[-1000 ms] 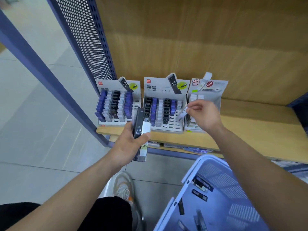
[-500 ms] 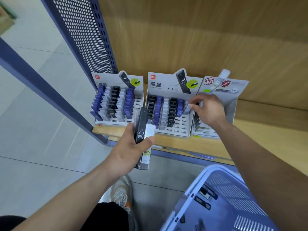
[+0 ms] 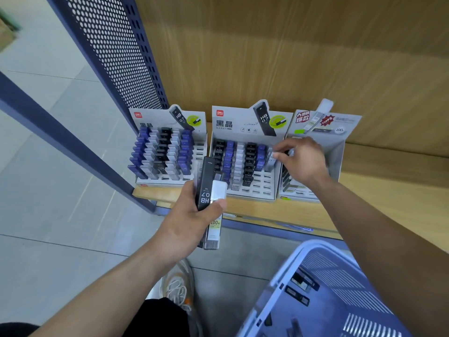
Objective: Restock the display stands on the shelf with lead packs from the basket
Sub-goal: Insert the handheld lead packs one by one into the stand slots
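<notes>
Lead packs in hand: the left hand [image 3: 192, 215] grips two long packs side by side, near the front edge of the shelf [image 3: 379, 190] and in front of the gap between the left and middle stands. One is a black lead pack [image 3: 206, 183] marked HB 0.7. Touching it on the right is a clear lead pack [image 3: 217, 222] with a white cap. The thumb lies across both, and the fingers are wrapped round from the left.

The right hand [image 3: 303, 161] is over the boundary between the middle display stand [image 3: 233, 119] and the right display stand [image 3: 340, 125]. Its fingers are curled and its fingertips [image 3: 279, 155] pinch a pale lead pack [image 3: 272, 160] at the rightmost column of the middle stand. The contact is blurred.

The middle stand carries columns of black, blue and pale packs, with open slots along its near rows. The left display stand [image 3: 155, 116] is mostly full, with open slots in its right column. The right stand is largely hidden behind the right hand. All three stand in a row on the wooden shelf, against its far side.

The pale blue basket [image 3: 295, 257] is at near right, below the shelf, with a few dark packs [image 3: 301, 282] lying inside.

A perforated metal panel [image 3: 116, 57] closes the shelf's left end. A white shoe [image 3: 177, 288] rests on the grey tiled floor [image 3: 48, 166].
</notes>
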